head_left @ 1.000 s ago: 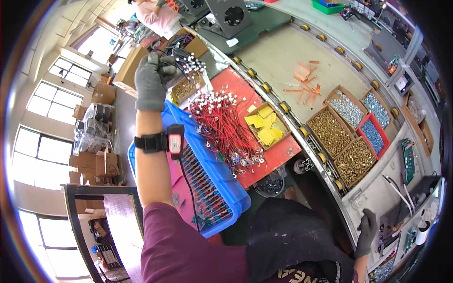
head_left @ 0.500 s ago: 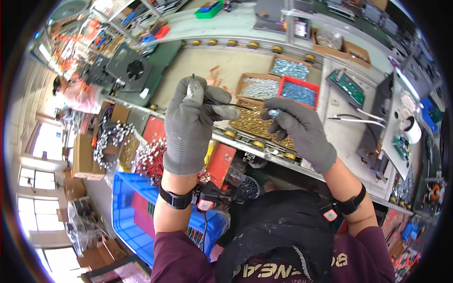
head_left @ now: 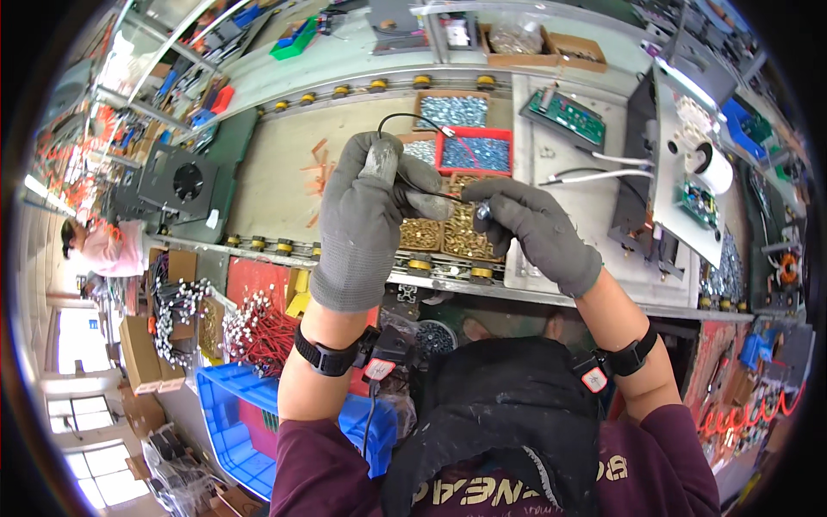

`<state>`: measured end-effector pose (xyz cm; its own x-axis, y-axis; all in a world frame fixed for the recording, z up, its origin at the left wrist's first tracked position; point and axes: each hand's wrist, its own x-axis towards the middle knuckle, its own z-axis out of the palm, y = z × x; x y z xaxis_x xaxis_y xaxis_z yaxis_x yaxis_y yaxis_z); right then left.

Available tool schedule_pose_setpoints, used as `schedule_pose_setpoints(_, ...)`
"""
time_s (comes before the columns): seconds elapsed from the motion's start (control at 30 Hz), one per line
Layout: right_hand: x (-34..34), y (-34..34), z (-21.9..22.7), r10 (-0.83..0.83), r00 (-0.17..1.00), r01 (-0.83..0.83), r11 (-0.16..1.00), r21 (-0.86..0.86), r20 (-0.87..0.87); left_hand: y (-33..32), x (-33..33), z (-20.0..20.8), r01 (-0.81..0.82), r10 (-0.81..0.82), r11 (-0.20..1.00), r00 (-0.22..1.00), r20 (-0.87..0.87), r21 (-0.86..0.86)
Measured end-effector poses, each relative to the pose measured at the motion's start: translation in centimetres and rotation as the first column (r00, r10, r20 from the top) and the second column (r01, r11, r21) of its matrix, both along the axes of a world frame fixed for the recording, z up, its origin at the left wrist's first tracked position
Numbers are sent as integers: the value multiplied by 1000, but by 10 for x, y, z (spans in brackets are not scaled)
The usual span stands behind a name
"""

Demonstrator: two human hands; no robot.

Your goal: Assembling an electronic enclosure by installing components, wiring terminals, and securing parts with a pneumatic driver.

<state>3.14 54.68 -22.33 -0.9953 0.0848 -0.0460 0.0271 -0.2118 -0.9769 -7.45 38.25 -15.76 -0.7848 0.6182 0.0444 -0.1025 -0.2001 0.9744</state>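
In my gloved left hand [head_left: 366,202] a thin black cable [head_left: 413,115] is pinched between thumb and fingers. One stretch of it arcs out above the hand to a small white connector [head_left: 447,132], beside which a thin red wire hangs over the red tray. The cable's other end points right, close to my right hand. With its fingertips, my gloved right hand [head_left: 538,228] grips a small shiny metal fastener [head_left: 483,210]; its exact kind is too small to tell. Cable end and fastener look nearly touching. Both hands are raised over the trays of fasteners.
Beyond the hands stand a red tray [head_left: 472,133] of bluish screws and a cardboard box [head_left: 419,101] of silvery ones. Brass-coloured fasteners [head_left: 465,234] lie nearer. To the right are a green circuit board [head_left: 568,119] and a metal housing [head_left: 642,164]. A blue crate [head_left: 226,412] sits lower left.
My two hands have come closer together, bringing the cable end up to the metal fastener. The cable's loop and white connector now show above my left hand. The whole view has shifted.
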Motion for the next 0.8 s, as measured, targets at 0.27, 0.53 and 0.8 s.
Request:
schedule_pose_setpoints(0.27, 52, 52, -28, -259, 965, 258, 966, 34, 45, 72, 34, -31, 140, -138, 990, 984, 116, -1)
schedule_pose_setpoints(0.53, 150, 131, -41, -151, 987, 146, 985, 87, 46, 154, 119, -54, 127, -108, 979, 986, 128, -156)
schedule_pose_setpoints(0.8, 255, 201, -78, -165, 952, 179, 983, -29, 258, 225, 237, -123, 125, -137, 990, 726, 674, 66)
